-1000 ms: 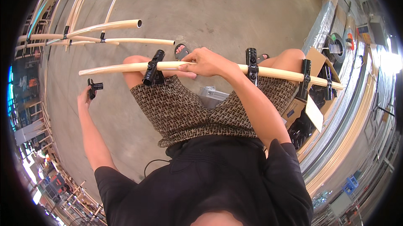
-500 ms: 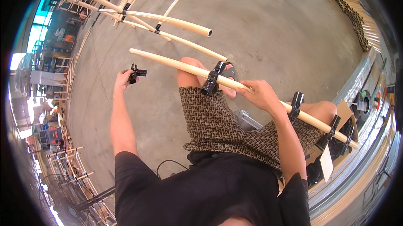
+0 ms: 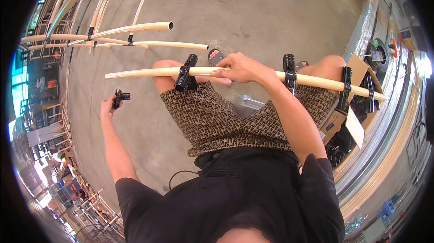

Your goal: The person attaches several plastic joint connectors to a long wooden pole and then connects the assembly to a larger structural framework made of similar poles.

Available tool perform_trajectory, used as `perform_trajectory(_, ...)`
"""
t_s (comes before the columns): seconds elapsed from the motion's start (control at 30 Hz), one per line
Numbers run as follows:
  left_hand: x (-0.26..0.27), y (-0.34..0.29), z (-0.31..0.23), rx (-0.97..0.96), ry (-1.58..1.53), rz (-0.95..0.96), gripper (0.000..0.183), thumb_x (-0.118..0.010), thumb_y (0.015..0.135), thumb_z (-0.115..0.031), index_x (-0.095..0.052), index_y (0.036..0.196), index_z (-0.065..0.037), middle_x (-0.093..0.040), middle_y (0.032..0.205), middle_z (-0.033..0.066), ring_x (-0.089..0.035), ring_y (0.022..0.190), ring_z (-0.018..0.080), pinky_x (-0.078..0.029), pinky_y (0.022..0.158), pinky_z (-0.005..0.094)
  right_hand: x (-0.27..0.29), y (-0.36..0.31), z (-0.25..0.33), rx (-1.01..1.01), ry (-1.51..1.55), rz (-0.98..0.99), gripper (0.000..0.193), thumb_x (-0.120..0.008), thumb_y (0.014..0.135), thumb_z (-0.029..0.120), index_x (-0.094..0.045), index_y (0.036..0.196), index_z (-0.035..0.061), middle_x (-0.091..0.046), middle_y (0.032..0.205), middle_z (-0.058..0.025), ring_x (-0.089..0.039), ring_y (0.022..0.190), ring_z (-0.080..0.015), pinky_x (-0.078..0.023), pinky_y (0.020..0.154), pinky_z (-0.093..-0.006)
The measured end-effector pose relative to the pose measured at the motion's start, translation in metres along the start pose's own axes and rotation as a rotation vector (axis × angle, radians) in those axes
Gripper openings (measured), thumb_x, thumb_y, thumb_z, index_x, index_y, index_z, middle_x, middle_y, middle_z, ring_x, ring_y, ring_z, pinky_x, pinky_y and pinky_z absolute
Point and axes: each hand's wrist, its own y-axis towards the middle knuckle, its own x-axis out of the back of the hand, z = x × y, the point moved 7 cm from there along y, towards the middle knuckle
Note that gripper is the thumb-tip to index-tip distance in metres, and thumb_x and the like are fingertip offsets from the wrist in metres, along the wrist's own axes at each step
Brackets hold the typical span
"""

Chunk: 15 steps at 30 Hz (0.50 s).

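Observation:
A long cream-coloured pipe (image 3: 312, 80) lies across my thighs, its left end sticking out past my knee. My right hand (image 3: 244, 68) grips it near the middle, fingers wrapped over the top. Black metal pipe clamps sit along it: one clamp (image 3: 185, 73) left of that hand, another clamp (image 3: 289, 73) to its right, and more toward the right end, such as the clamp (image 3: 346, 88) by my knee. Out to the left, my left hand (image 3: 108, 106) holds a loose black pipe joint (image 3: 121, 98) between thumb and fingers, apart from the pipe's left end.
A frame of cream pipes (image 3: 131, 35) with black joints stands at the far left, open ends pointing toward me. To my right is a cardboard box (image 3: 334, 123) with black parts in plastic, beside long wrapped bars (image 3: 361, 152). A grey metal object (image 3: 248, 102) lies between my legs.
The pipe has swung from a slant to nearly level, its left end lower in view and right end higher. The whole view has turned. Both hands keep their holds.

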Motion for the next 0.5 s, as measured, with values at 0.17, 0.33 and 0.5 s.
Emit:
perform_trajectory(0.17,0.004,0.019,0.000,-0.041,0.015,-0.014,0.029,-0.067,0.086,-0.007,-0.058,0.095,0.019,-0.066,0.083,0.0203,-0.068,0.064,0.0279,-0.063,0.057,0.0371,0.001,-0.003,-0.001,-0.157,0.094,0.111,0.044,-0.065,0.091,0.044,-0.074,0.114,0.0078,-0.060,0.065,-0.0056,-0.053,0.054,-0.0142,-0.040,0.050,-0.0323)
perform_trajectory(0.33,-0.011,0.029,0.001,-0.071,0.028,0.036,0.028,-0.069,0.085,-0.007,-0.058,0.091,0.018,-0.065,0.083,0.0198,-0.067,0.064,0.0279,-0.063,0.057,0.0383,0.003,-0.002,-0.016,-0.206,0.081,0.095,0.040,-0.066,0.090,0.045,-0.075,0.108,0.0105,-0.060,0.063,-0.0036,-0.053,0.052,-0.0141,-0.040,0.048,-0.0319)
perform_trajectory(0.5,-0.005,0.026,0.007,-0.092,0.036,0.003,0.028,-0.069,0.084,-0.007,-0.058,0.092,0.018,-0.065,0.084,0.0203,-0.067,0.065,0.0276,-0.063,0.058,0.0378,0.000,-0.005,-0.010,-0.301,0.070,0.164,0.040,-0.068,0.087,0.048,-0.075,0.102,0.0114,-0.061,0.064,-0.0029,-0.052,0.052,-0.0132,-0.040,0.049,-0.0312)
